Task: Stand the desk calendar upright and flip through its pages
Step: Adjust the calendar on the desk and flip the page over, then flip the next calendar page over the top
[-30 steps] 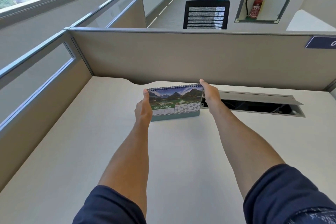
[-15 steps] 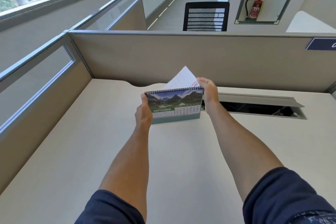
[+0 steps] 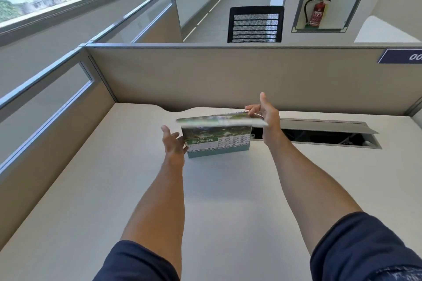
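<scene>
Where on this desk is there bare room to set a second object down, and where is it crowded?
Free: the desk between the two forearms, in front of the calendar; the strip left of the left hand, toward the side partition. Crowded: around the calendar, where the right hand lifts a page, and the open cable tray behind.

Right hand [image 3: 266, 113] lifts calendar [image 3: 218, 141] page [image 3: 219, 120].
</scene>
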`<state>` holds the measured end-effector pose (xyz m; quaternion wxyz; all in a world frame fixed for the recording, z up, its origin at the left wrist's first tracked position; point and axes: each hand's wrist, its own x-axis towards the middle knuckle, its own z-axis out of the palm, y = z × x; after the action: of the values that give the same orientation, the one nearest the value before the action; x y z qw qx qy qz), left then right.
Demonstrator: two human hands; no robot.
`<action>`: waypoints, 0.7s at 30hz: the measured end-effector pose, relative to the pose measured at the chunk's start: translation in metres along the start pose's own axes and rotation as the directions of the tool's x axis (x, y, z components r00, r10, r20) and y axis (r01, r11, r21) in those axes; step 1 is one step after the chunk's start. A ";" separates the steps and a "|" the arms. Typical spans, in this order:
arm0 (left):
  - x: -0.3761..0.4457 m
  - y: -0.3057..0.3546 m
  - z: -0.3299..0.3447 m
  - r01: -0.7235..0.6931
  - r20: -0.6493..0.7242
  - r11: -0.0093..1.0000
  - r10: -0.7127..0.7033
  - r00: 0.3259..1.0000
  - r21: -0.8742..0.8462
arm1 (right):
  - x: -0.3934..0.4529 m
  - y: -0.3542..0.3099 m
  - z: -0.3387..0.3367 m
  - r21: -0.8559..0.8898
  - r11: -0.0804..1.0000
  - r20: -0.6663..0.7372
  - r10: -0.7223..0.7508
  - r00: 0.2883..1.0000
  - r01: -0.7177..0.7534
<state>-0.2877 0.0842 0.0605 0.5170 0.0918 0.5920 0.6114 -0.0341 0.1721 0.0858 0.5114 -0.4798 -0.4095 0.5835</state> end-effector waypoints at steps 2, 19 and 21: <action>0.000 0.003 -0.006 0.022 0.047 0.999 -0.019 0.999 -0.049 | 0.000 0.000 -0.002 -0.132 0.991 -0.021 -0.032 0.999 0.029; -0.008 0.004 -0.005 -0.237 -0.094 0.726 0.384 0.918 0.646 | -0.004 0.002 0.016 -0.541 0.833 -0.245 -0.026 0.969 -0.114; -0.009 0.004 -0.001 -0.226 -0.116 0.707 0.401 0.908 0.670 | -0.004 0.001 0.017 -0.558 0.817 -0.275 -0.013 0.961 -0.148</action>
<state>-0.2866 0.0784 0.0683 0.2610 0.2844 0.8014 0.4570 -0.0511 0.1687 0.0889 0.3724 -0.6995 -0.4760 0.3814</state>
